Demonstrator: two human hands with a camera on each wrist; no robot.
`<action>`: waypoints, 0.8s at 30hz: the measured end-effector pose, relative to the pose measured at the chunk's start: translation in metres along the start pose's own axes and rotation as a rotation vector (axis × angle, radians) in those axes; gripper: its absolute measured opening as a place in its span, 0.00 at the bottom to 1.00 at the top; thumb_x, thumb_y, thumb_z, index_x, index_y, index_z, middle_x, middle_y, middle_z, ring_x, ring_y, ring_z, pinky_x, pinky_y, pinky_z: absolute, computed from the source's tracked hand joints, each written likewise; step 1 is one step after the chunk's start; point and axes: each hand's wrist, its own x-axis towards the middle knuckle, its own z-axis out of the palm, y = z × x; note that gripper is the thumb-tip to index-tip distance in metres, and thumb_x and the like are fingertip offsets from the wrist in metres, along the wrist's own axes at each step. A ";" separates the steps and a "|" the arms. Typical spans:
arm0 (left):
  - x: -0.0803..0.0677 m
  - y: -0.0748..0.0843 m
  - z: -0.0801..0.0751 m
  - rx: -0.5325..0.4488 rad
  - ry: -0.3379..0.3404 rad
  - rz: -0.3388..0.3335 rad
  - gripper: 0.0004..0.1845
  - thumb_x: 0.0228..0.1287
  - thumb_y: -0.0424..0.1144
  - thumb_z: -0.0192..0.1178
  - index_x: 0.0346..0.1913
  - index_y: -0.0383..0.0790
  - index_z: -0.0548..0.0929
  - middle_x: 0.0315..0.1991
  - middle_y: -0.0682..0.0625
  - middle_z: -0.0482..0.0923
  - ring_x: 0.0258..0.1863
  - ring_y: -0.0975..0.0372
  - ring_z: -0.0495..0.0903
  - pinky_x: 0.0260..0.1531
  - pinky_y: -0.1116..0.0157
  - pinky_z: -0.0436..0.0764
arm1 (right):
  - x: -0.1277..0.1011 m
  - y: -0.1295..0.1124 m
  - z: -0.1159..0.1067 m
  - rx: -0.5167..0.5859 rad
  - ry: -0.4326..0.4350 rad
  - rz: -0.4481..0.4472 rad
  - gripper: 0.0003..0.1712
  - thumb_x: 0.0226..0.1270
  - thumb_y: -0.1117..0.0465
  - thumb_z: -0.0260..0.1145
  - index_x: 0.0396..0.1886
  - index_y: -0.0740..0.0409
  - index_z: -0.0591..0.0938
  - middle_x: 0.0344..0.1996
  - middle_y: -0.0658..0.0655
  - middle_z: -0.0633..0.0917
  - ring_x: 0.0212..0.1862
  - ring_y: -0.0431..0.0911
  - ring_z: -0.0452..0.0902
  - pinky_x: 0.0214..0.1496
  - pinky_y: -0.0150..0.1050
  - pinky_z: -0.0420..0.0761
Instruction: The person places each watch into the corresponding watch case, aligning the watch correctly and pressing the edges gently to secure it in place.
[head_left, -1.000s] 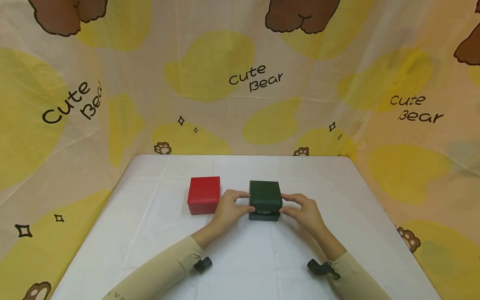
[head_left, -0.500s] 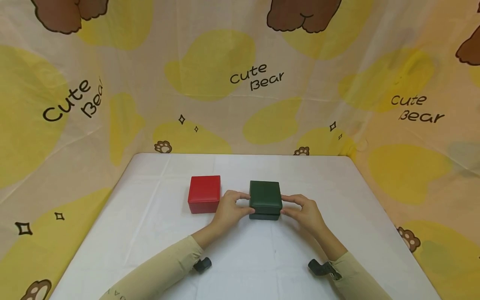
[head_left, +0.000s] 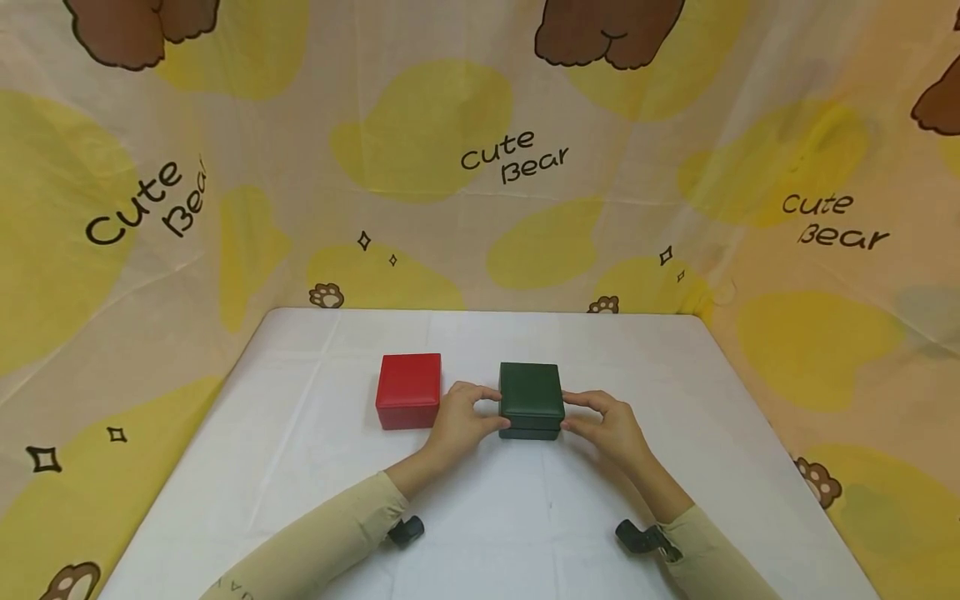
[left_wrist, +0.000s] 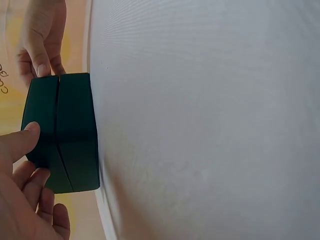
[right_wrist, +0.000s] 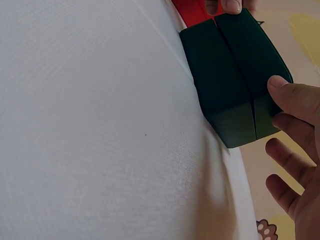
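Note:
A small dark green leather-look box [head_left: 531,390] with a lid stands on the white-covered table, right of the middle. My left hand [head_left: 461,417] holds its lid from the left, thumb at the front corner and fingers along the side. From the right, my right hand [head_left: 615,423] grips the lid the same way with thumb and forefinger. In both wrist views the lid is down, with a thin seam line between it and the base; the seam widens slightly at one side. The inside of the box is hidden. A similar red box [head_left: 408,390] sits shut beside my left hand.
The white tablecloth [head_left: 480,517] covers the table, whose back edge meets a patterned yellow cloth wall [head_left: 420,133]. Similar cloth hangs at both sides. A small black camera mount [head_left: 407,531] is on my left wrist, another mount [head_left: 637,536] on my right.
The green box's lid has come down: the dark gap and metal-looking clasp at its front, visible a second ago, are covered. Both hands moved slightly down with it. The red box stayed put.

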 end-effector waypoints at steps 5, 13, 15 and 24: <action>0.000 0.001 0.000 -0.005 -0.002 0.003 0.21 0.51 0.41 0.80 0.51 0.46 0.90 0.47 0.56 0.85 0.54 0.56 0.77 0.43 0.64 0.80 | 0.001 0.000 0.000 -0.017 -0.003 0.006 0.28 0.53 0.56 0.83 0.57 0.47 0.88 0.55 0.50 0.87 0.65 0.54 0.78 0.70 0.60 0.71; 0.003 0.002 0.000 -0.005 -0.005 -0.030 0.21 0.53 0.41 0.79 0.52 0.47 0.89 0.48 0.56 0.84 0.55 0.54 0.77 0.45 0.63 0.80 | 0.005 0.002 0.000 -0.021 -0.007 -0.001 0.27 0.54 0.56 0.82 0.56 0.48 0.88 0.56 0.49 0.87 0.65 0.53 0.78 0.70 0.58 0.72; 0.003 0.002 0.000 -0.008 -0.005 -0.037 0.21 0.53 0.41 0.79 0.52 0.47 0.89 0.49 0.55 0.84 0.55 0.54 0.77 0.44 0.63 0.80 | 0.005 0.002 0.001 -0.021 -0.006 -0.002 0.27 0.54 0.56 0.82 0.56 0.48 0.88 0.56 0.49 0.87 0.65 0.53 0.78 0.70 0.58 0.72; 0.006 0.002 0.001 0.006 -0.002 -0.031 0.21 0.53 0.41 0.80 0.52 0.46 0.90 0.49 0.54 0.84 0.55 0.55 0.77 0.47 0.62 0.80 | 0.008 0.004 0.001 -0.014 -0.002 0.000 0.27 0.54 0.57 0.82 0.56 0.49 0.88 0.57 0.48 0.87 0.65 0.53 0.78 0.70 0.58 0.71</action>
